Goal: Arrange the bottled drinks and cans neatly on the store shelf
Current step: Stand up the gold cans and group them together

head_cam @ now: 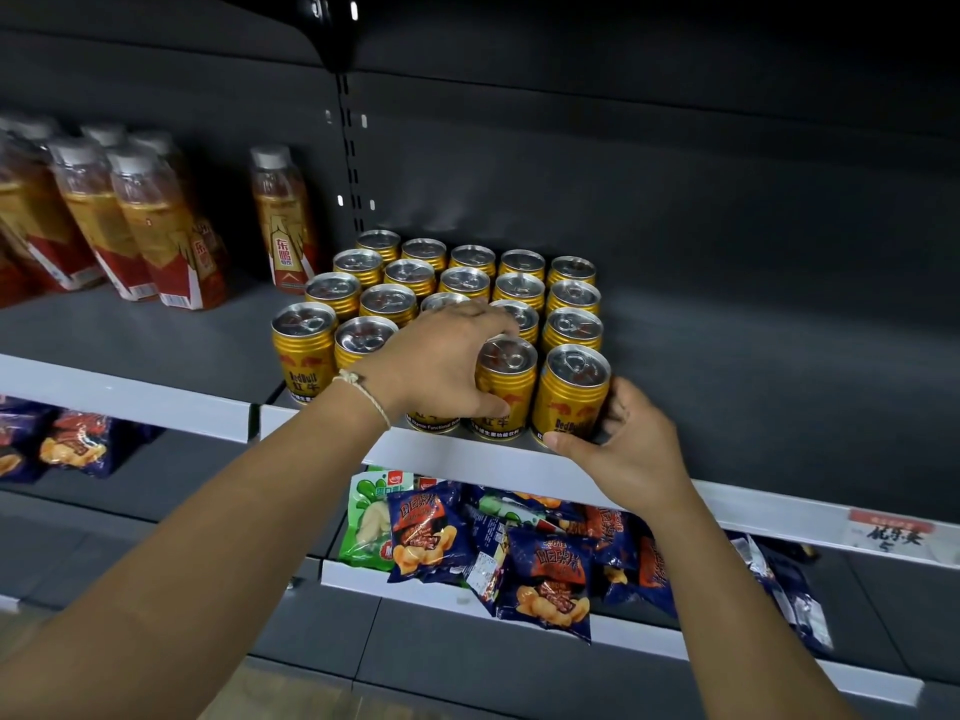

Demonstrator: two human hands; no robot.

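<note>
— So, from the left: how many bottles (156,220) on the shelf (156,324)?

— A leaning cluster at the far left, at least five caps showing, though the edge cuts some off. Then one bottle (283,220) standing alone, upright, near the slotted upright post (349,148).

— And the cans?

— Gold cans (467,283) in a block just right of that lone bottle: four rows of five, so about twenty, with the middle ones partly hidden under the left hand (441,363).

— What is that hand doing?

— Its fingers curl over the top of the fourth front can (506,387), thumb against its side; a pale cord bracelet (363,394) sits on the wrist. A third front can is mostly hidden beneath the palm.

— The right hand (631,449)?

— Its grip is wrapped round the rightmost front can (571,394), thumb at the base, fingers behind, at the shelf's white front rail (467,454).

— Below?

— Snack packets (545,569), mostly dark blue, one green (366,517), and a price tag (891,535) at right.
</note>
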